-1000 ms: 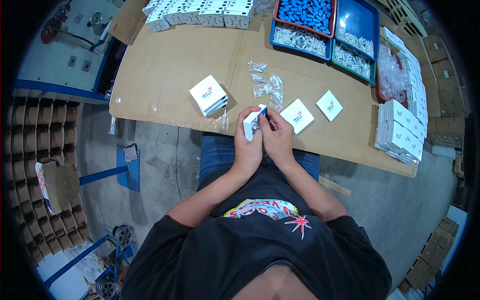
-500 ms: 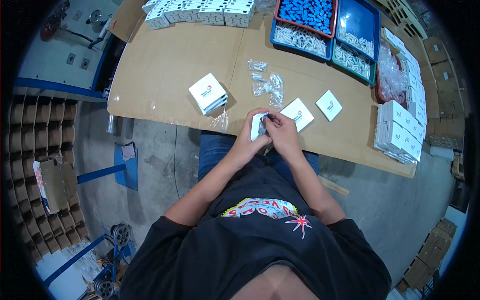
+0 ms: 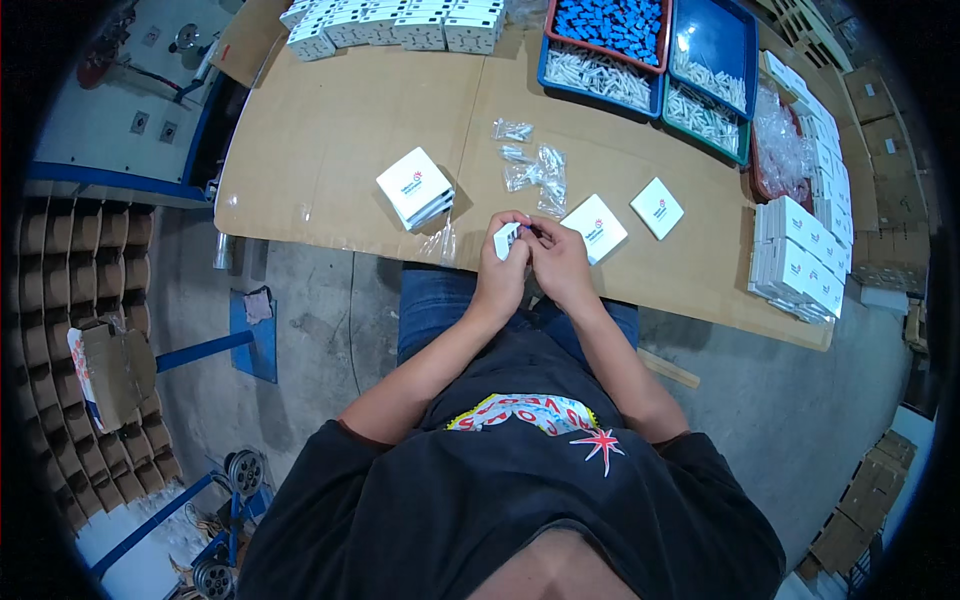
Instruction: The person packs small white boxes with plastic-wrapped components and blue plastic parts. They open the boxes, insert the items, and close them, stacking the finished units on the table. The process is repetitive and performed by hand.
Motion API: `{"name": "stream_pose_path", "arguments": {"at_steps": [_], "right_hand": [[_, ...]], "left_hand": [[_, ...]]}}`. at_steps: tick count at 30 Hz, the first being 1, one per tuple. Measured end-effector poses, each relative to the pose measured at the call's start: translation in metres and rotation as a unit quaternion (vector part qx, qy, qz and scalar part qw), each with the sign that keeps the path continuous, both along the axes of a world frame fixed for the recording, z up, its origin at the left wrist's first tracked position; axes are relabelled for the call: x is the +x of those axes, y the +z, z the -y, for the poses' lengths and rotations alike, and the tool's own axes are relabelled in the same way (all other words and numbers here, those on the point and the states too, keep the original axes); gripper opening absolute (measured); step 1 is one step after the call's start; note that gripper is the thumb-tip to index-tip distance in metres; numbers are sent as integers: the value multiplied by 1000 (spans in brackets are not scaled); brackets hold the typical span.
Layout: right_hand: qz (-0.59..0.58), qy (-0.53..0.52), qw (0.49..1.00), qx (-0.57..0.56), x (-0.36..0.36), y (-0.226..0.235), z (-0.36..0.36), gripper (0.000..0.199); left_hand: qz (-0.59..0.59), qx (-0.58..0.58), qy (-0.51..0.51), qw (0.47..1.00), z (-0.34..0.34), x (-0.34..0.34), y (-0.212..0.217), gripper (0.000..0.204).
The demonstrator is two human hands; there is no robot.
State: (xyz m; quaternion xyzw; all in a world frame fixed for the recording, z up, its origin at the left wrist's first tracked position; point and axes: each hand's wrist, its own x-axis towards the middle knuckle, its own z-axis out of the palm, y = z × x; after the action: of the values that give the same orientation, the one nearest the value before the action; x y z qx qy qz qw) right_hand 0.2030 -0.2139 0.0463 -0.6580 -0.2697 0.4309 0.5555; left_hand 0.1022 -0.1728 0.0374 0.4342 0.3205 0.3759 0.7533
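My left hand (image 3: 498, 282) is closed round a small white box (image 3: 504, 241), held just over the table's near edge. From the other side my right hand (image 3: 563, 266) meets it, fingertips bent and pressed together at the box's end. A speck of blue shows between the fingers, too small to name. Just beyond my right hand a flat white box (image 3: 597, 230) lies on the table, and a single white card-like square (image 3: 657, 209) lies further right. Small clear bags with white pieces (image 3: 549, 178) are spread ahead of my hands. To the left sits a short stack of flat white boxes (image 3: 414, 187).
Trays of blue parts (image 3: 612, 32) and white pegs (image 3: 600, 78) stand at the back right of the cardboard-covered table (image 3: 340, 150). Stacked white boxes (image 3: 800, 262) line the right edge, beside crumpled clear bags (image 3: 782, 140). More white boxes (image 3: 400, 28) stand in a row at the back.
The white box has turned and is more covered by my fingers now. My left hand has rolled inward, and my right fingertips have shifted slightly toward me and left.
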Motion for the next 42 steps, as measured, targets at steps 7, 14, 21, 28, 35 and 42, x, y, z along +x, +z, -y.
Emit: {"name": "stream_pose_path", "arguments": {"at_steps": [7, 14, 21, 28, 35, 42], "right_hand": [[-41, -68, 997, 23, -3, 26, 12, 11], [-272, -157, 948, 48, 38, 27, 20, 21], [-382, -111, 898, 190, 135, 16, -34, 37], [-83, -48, 985, 146, 202, 127, -127, 32], [258, 197, 946, -5, 28, 34, 3, 30], [238, 86, 967, -12, 17, 20, 16, 15]], "left_hand": [[50, -129, 74, 988, -9, -17, -1, 32], [172, -238, -22, 956, -8, -10, -18, 41], [105, -254, -35, 961, -18, -23, -24, 49], [89, -238, -58, 965, -21, -21, -10, 55], [85, -274, -42, 957, -19, -15, -17, 44], [44, -276, -31, 960, -21, -12, -25, 43]]}}
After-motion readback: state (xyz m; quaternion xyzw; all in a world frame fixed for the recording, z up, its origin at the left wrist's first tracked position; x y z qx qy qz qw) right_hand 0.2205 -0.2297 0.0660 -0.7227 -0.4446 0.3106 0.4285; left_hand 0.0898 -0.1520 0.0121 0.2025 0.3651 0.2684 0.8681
